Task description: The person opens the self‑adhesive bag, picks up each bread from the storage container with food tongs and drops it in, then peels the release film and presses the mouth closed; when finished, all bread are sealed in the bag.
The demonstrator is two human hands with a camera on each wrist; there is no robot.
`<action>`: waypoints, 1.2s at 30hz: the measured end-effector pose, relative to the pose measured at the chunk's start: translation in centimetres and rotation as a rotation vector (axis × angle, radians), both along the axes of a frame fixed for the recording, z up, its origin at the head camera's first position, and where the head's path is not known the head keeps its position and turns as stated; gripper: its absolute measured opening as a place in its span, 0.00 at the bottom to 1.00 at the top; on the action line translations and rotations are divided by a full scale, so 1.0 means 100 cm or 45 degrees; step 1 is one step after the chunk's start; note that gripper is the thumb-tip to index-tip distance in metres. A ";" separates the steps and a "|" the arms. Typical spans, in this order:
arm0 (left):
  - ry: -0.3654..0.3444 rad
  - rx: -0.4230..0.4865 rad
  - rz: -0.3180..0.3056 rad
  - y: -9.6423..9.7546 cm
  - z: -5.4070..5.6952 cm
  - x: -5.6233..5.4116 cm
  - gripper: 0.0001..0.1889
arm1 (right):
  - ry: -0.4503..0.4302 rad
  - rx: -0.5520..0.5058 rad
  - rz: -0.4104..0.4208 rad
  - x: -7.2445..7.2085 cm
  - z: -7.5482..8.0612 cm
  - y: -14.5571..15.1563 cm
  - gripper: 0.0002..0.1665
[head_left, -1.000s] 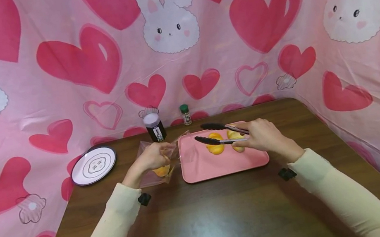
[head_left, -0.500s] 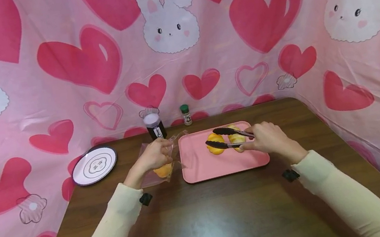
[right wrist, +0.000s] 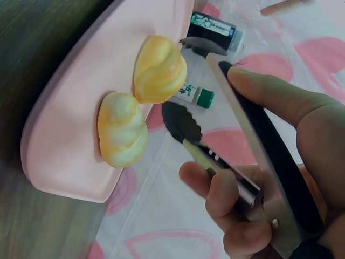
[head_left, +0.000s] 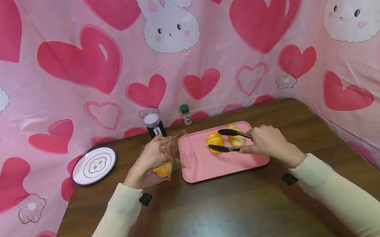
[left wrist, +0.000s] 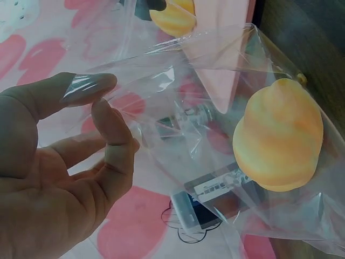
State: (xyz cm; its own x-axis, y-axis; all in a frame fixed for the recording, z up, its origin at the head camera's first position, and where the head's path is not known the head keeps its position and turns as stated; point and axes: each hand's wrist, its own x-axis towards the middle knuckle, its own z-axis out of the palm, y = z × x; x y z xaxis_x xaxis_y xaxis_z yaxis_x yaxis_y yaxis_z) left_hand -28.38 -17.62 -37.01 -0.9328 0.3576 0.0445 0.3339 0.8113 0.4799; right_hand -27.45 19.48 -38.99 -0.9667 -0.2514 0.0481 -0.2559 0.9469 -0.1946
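My left hand (head_left: pixel 151 155) pinches the edge of a clear plastic bag (left wrist: pixel 167 81) between thumb and fingertip. Inside the bag lies a golden bread roll (left wrist: pixel 280 137), partly behind the hand in the head view. In my right hand (head_left: pixel 269 141) is a pair of tongs (right wrist: pixel 264 135) with black tips, the arms spread apart and nothing between them. The tips overlap the pink tray (head_left: pixel 206 169) in the head view, near two swirled rolls: a deeper yellow one (head_left: pixel 213 139) on the left and a paler one (right wrist: pixel 122 129) on the right.
Behind the bag stands a dark jar (head_left: pixel 155 126) with a pale lid. A small green-capped shaker (head_left: pixel 186 115) is farther back, against the pink cloth backdrop. At the left table edge lies a white plate (head_left: pixel 94 166) with a dark rim.
The tongs have shifted right and slightly nearer, from over the left roll to beside the pair. My left hand keeps its pinch on the bag, whose mouth has shifted a little over the tray.
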 end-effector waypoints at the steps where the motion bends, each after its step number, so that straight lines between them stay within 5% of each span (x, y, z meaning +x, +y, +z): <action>1: -0.005 0.006 0.009 0.000 0.000 0.000 0.30 | -0.005 0.003 -0.002 0.000 0.000 0.000 0.41; 13: 0.015 -0.042 0.024 0.002 0.000 0.000 0.34 | 0.009 0.032 -0.002 0.001 -0.006 -0.002 0.41; 24: -0.065 0.006 0.060 0.002 -0.001 -0.001 0.35 | 0.038 0.038 0.036 -0.002 -0.010 0.000 0.32; 36: -0.107 0.025 0.044 0.001 -0.001 0.000 0.37 | 0.103 -0.003 0.056 -0.003 -0.001 0.005 0.36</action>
